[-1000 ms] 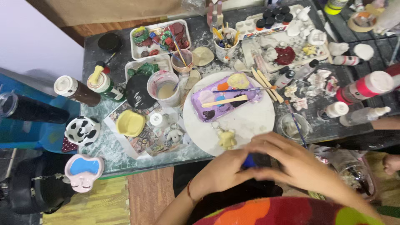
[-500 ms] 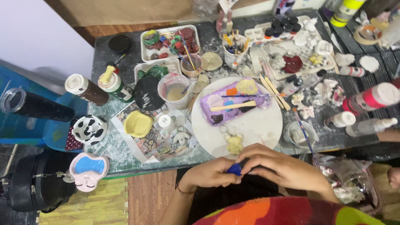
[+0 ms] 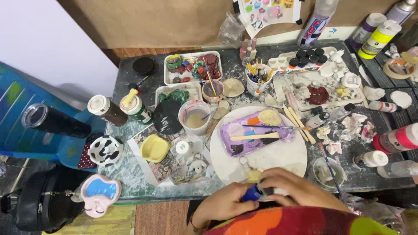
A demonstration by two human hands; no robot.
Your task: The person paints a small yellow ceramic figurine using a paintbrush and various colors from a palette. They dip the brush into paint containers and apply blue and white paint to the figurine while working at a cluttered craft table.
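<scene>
I look down on a dark, paint-smeared bench [image 3: 130,182] crowded with craft supplies. Near its front edge lies a round white board [image 3: 278,159], which carries a purple tray [image 3: 244,141] of paint blobs with a pale wooden stick [image 3: 254,136] laid across it. Left of the board stands a white cup [image 3: 194,116] of murky water; further left sit a yellow dish [image 3: 153,148] and a black-and-white spotted bowl [image 3: 104,150]. At the bench's front edge, just below the board, my left hand [image 3: 224,202] and right hand [image 3: 296,191] meet, both closed around a small blue paint bottle [image 3: 251,193]. A little yellow keychain figure [image 3: 254,175] lies on the board, just beside my right hand.
</scene>
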